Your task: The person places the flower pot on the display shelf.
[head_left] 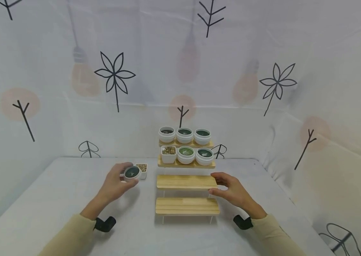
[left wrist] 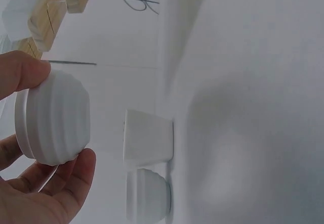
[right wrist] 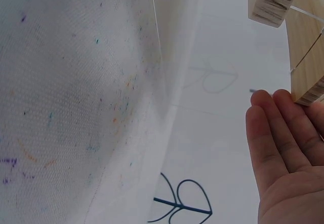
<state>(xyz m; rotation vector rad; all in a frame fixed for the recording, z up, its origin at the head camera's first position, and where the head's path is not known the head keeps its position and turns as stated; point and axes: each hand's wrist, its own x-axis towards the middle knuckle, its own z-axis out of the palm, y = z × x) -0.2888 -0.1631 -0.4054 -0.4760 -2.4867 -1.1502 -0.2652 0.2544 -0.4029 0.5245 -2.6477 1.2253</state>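
Observation:
My left hand (head_left: pixel 116 183) holds a small white round pot (left wrist: pixel 58 115) with dark green contents, thumb on one side and fingers on the other, up off the table. Just behind it stands a white square pot (head_left: pixel 143 170) with speckled brown contents. Another white round pot (left wrist: pixel 147 196) sits beside that one in the left wrist view, hidden in the head view. My right hand (head_left: pixel 233 190) grips the right end of a bare wooden shelf board (head_left: pixel 187 182), thumb at the front edge and fingers at the back. Its fingertips (right wrist: pixel 286 98) meet the board's end in the right wrist view.
Two higher boards hold several pots: round ones (head_left: pixel 184 135) with dark contents on top, and a square pot (head_left: pixel 168 154) and round ones below. The lowest board (head_left: pixel 187 207) is bare, on thin clear legs. A patterned white cloth (head_left: pixel 155 89) hangs behind the white table (head_left: pixel 129 231).

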